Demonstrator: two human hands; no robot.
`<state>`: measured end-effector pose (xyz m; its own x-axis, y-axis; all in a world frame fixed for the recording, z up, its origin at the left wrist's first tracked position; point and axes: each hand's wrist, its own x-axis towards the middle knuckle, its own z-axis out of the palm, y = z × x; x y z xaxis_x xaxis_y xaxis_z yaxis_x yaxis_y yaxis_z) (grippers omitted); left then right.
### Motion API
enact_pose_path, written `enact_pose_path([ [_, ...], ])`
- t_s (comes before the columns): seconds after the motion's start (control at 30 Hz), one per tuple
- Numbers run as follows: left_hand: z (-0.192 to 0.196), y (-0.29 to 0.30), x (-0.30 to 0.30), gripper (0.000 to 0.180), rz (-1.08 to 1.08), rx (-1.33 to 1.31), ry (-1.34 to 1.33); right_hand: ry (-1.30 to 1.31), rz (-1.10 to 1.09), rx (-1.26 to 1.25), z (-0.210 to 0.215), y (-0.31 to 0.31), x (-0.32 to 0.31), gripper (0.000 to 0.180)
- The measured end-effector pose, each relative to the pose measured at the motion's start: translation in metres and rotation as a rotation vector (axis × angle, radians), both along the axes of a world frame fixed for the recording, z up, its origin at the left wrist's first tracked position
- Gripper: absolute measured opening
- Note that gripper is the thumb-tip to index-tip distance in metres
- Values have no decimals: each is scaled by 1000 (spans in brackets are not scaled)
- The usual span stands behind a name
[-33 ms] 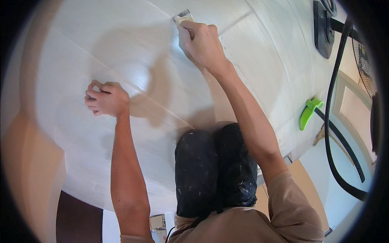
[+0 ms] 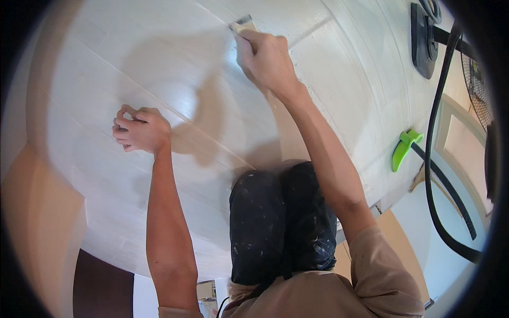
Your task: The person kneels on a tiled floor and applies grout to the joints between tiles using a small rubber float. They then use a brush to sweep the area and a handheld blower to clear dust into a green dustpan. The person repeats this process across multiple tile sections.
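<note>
A large white painted panel [image 2: 106,69] with shallow grooves lies flat under me. My right hand [image 2: 268,58] reaches far forward and grips a small flat scraper [image 2: 243,23], its blade pressed to the panel by a groove. My left hand [image 2: 140,130] rests on the panel to the left, fingers curled into a loose fist, with nothing visible in it. My knees in dark paint-flecked trousers [image 2: 281,222] are on the panel's near part.
A black power tool [image 2: 424,40] sits at the panel's far right corner, with a thick black hose [image 2: 432,159] looping down the right side. A bright green clamp handle [image 2: 403,149] sticks out at the right edge. Tan floor shows at left.
</note>
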<state>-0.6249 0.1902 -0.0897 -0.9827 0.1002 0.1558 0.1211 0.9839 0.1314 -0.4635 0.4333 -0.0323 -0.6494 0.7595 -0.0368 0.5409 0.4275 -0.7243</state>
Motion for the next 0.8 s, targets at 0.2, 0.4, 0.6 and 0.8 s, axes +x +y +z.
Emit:
enact_pose_path([
  [0.2, 6, -2, 5, 44, 7, 0, -96, -36, -54, -20, 7, -8, -3, 18],
  [0.4, -2, 0, -1, 44, 8, 12, -80, -71, -64, -46, 3, -6, -27, 19],
  [0.6, -11, -3, 0, 45, -19, -17, -39, 16, 26, 79, -10, 12, -67, 18],
  [0.8, -7, 0, 0, 45, -9, -8, -76, -10, -28, 1, -2, 0, -45, 16],
])
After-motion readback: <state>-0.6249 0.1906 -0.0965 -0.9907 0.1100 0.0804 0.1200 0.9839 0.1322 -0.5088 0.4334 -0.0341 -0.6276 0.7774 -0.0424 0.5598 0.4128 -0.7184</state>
